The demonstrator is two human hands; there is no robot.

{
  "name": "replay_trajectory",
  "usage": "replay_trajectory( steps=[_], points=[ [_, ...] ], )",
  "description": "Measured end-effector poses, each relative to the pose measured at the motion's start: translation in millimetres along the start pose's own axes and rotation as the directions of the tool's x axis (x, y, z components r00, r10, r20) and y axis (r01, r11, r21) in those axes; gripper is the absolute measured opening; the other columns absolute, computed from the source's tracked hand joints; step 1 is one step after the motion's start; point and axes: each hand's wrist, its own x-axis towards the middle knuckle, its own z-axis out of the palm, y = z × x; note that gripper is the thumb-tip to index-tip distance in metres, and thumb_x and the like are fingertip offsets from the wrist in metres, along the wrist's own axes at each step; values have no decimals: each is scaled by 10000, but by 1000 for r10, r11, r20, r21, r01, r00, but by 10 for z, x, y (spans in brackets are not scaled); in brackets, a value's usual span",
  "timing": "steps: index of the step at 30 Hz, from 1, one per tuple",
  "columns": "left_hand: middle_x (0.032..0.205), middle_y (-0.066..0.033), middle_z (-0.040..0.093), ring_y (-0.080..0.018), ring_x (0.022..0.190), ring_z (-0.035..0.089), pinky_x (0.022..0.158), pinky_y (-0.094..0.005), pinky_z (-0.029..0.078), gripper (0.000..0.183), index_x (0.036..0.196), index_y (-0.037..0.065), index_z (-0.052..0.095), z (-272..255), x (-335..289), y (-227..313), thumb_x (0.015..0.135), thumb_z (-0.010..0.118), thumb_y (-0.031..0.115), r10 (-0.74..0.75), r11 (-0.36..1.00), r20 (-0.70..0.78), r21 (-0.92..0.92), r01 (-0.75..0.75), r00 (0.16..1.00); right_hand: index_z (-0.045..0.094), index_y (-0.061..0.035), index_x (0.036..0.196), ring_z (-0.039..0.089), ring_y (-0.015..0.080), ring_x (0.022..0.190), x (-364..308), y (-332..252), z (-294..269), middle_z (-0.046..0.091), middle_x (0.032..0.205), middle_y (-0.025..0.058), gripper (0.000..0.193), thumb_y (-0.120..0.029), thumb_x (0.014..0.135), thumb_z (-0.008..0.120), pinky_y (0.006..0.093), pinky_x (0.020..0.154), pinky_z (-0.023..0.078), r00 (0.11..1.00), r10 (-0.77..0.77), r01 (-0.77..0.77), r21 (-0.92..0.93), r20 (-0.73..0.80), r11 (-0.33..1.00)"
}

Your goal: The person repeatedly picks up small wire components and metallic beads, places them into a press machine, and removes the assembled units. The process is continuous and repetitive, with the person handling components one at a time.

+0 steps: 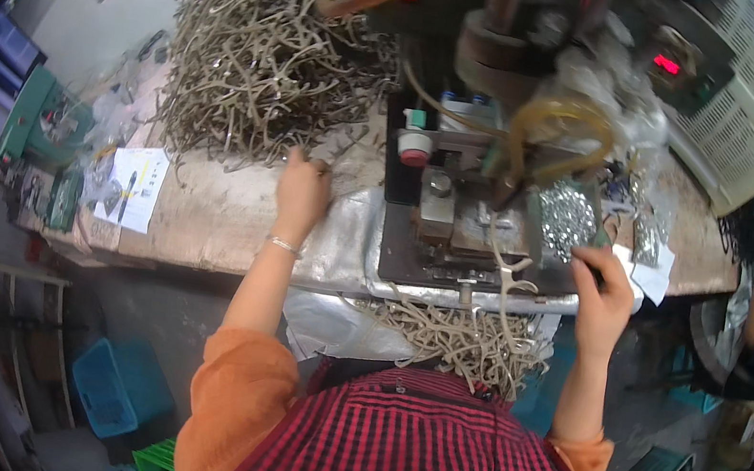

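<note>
The left hand, a thin bracelet at its wrist, reaches to the near edge of the big tangled heap of tan Y-shaped straps in the upper left of the frame; its fingers are curled down into the strands, seemingly closing on one or two, though the grip itself is hidden behind the knuckles. The right hand sits at the right centre, closed around what looks like a dark handle at the edge of the small press machine; exactly what it holds is hard to make out. One pale strap lies on the machine's base plate just left of that hand.

Below the table edge, at the centre of the frame above the checked apron, a smaller pile of straps hangs, probably the finished ones. Judging by the two piles, most of the work is left: the heap is far larger. A mound of small shiny metal pieces lies right of the machine, and a paper sheet rests at the table's left end.
</note>
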Motion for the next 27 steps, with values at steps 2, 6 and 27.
replay_trajectory(
  steps=[2, 6, 27],
  points=[
    [974, -193, 649, -383, 851, 646, 766, -455, 529, 172, 919, 54, 768, -165, -40, -76, 820, 738, 192, -110, 989, -61, -110, 103, 992, 735, 15, 974, 660, 220, 912, 276, -279, 181, 705, 942, 110, 152, -4, 827, 704, 308, 841, 496, 988, -105, 100, 48, 111, 994],
    [856, -70, 639, -165, 802, 658, 716, -301, 542, 103, 1006, 12, 673, -136, -244, 166, 942, 670, 92, -294, 659, -93, -740, 132, 951, 568, 10, 1240, 637, 129, 911, 493, -319, 672, 676, 988, 47, 464, 17, 802, 722, 283, 860, 496, 994, 50, -83, 386, 95, 919],
    [1077, -147, 757, -150, 568, 587, 495, -221, 387, 280, 1025, 79, 684, -1149, -462, 1689, 774, 756, -24, 691, 276, -485, -507, -816, 535, 732, -72, 992, 573, 426, 1196, 278, 460, 276, 628, 1253, 206, 241, -114, 759, 775, 484, 1031, 455, 985, -145, 37, -702, -94, 711]
  ],
)
